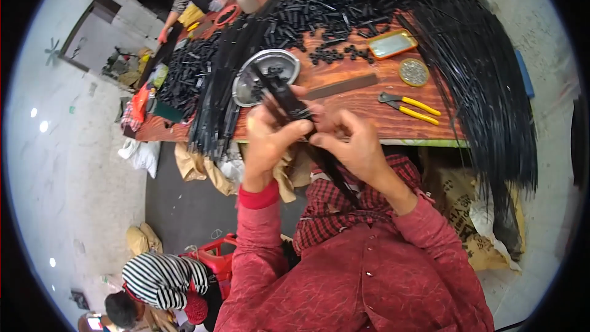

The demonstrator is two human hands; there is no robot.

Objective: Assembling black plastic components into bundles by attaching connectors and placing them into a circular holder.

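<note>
A long, dark black plastic piece (284, 99) runs through my hands, partly blurred, reaching from above the metal bowl down toward my lap. My left hand (268, 138) is closed round it, thumb laid across its side. At the same spot, the fingertips of my right hand (351, 144) are pinched together against the piece; whatever small part they hold is hidden. Just beyond my hands, a silver bowl (239, 89) contains small black parts. Pliers with yellow handles (416, 106) lie on the wooden table (344, 120) to the right.
Loose black tubular parts (319, 15) are heaped at the back. Bundles of long black strips (224, 80) cross the table's left, and more strips (485, 80) hang off its right. A wooden bar (342, 86), a round tin (413, 72) and an orange-rimmed tray (392, 43) lie nearby. Two people work at left.
</note>
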